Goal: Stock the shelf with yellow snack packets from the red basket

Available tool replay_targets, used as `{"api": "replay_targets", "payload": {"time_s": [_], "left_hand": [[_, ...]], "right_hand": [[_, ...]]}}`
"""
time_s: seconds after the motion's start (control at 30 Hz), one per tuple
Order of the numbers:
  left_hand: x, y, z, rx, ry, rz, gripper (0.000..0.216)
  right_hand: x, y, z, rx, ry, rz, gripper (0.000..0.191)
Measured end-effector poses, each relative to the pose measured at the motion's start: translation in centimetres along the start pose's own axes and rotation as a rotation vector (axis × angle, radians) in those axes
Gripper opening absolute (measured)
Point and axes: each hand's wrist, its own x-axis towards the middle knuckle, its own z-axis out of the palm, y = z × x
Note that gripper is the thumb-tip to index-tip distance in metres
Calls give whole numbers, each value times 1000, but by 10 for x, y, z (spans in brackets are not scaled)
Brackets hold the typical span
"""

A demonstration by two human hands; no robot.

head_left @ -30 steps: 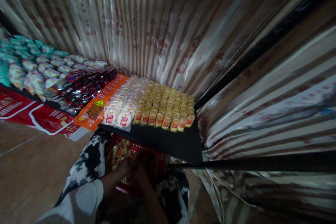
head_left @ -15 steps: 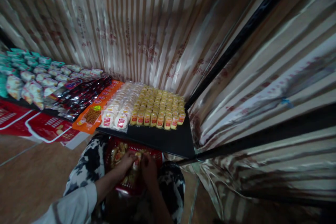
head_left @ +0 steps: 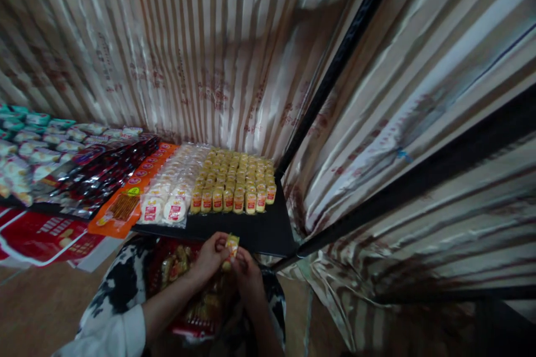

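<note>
A small yellow wrapped snack with an orange-red label is pinched between my two hands, just in front of the black shelf's near edge. My left hand closes its fingertips on the snack's left side. On its lower right side, the fingers of my right hand grip it. Below my hands, a red basket with more yellow-wrapped snacks sits between my knees, partly hidden by my forearms. Rows of matching yellow packs stand on the black shelf.
Left of the yellow packs lie clear packs of white round crackers, an orange snack bag, dark red packets and white-and-green packets. Red bags are below the shelf. A black post and striped curtains enclose the corner.
Both hands have risen from over the basket towards the shelf edge, bringing the yellow snack with them. The camera view has shifted to the right.
</note>
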Motion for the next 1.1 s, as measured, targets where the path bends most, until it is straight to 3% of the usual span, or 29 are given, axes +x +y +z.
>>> {"api": "replay_targets", "payload": {"time_s": [0.13, 0.3, 0.43, 0.67, 1.1], "left_hand": [[14, 13, 23, 223, 62, 159, 24], [28, 29, 52, 397, 43, 291, 30], [37, 37, 76, 392, 29, 285, 37], [57, 38, 103, 373, -54, 234, 31], [89, 29, 111, 291, -54, 128, 34]], "right_hand": [[6, -18, -19, 10, 76, -3, 44], [32, -11, -49, -28, 258, -85, 41], [63, -6, -72, -87, 427, -147, 41], [107, -15, -92, -217, 563, -143, 47], [152, -6, -101, -408, 542, -201, 45]]}}
